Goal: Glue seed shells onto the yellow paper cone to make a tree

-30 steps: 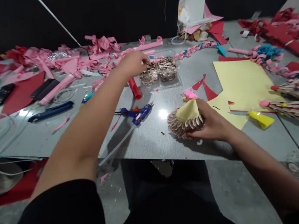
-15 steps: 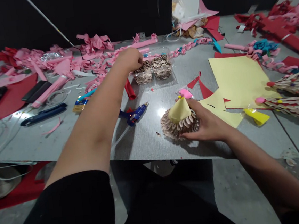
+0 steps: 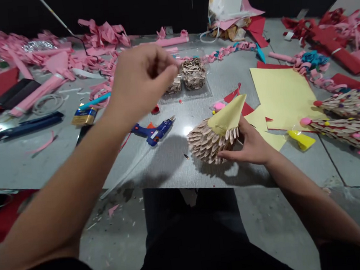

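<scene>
My right hand (image 3: pixel 252 145) grips a yellow paper cone (image 3: pixel 228 116) from its right side. Overlapping rows of pale husk-like flakes (image 3: pixel 204 145) cover the cone's lower part; it leans with its tip up and to the right. My left hand (image 3: pixel 146 77) is raised over the table, thumb and fingers pinched together. Whatever they hold, if anything, is too small to make out. Behind that hand stands a clear plastic box (image 3: pixel 207 91) with loose flakes (image 3: pixel 194 81) in its compartments. A blue glue gun (image 3: pixel 156 133) lies below my left hand.
Yellow paper (image 3: pixel 280 96) and two finished-looking flake-covered cones (image 3: pixel 350 132) lie to the right. Pink paper scraps (image 3: pixel 40 54) crowd the back left. A dark blue stapler-like tool (image 3: pixel 28 126) lies at left. The glue gun's cord (image 3: pixel 129 169) crosses the table's front edge.
My left hand has lifted out of the plastic box and come back toward me. My right hand has tilted the cone, its tip swinging up and right.
</scene>
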Available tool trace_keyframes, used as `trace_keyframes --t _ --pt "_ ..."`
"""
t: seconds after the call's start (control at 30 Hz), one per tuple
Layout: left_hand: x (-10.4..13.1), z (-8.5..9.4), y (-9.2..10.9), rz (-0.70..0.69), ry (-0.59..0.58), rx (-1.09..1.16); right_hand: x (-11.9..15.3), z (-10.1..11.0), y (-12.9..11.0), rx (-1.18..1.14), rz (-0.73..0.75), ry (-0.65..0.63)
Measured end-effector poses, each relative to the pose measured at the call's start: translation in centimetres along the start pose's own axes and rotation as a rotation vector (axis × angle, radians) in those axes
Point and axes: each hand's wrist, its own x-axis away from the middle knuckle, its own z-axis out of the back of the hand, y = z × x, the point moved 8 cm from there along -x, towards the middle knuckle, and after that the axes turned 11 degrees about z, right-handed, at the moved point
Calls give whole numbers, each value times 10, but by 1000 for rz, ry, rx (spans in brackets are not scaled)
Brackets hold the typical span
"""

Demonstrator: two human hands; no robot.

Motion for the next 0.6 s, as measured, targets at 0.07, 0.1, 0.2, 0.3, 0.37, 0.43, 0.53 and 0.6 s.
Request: trace_keyframes --t 0.07,0.1,0.2,0.3,0.37,0.43,0.53,0.6 --pt "61 -2 17 43 -42 156 2 -1 -3 -3 -3 25" --pt "87 -5 20 99 -50 225 2 -2 -4 -2 1 35" --pt "141 -25 20 246 -15 383 4 -5 -8 9 18 55" --pt "156 -48 15 290 29 485 6 -8 -7 28 18 54" --pt "155 -57 11 304 64 505 7 -9 -6 38 13 51" --pt "153 -61 8 313 99 500 7 -9 -6 41 19 50" --pt "155 -63 6 318 113 493 6 -10 -11 45 68 41" --pt "157 -63 6 311 133 494 5 -10 -13 61 93 40"
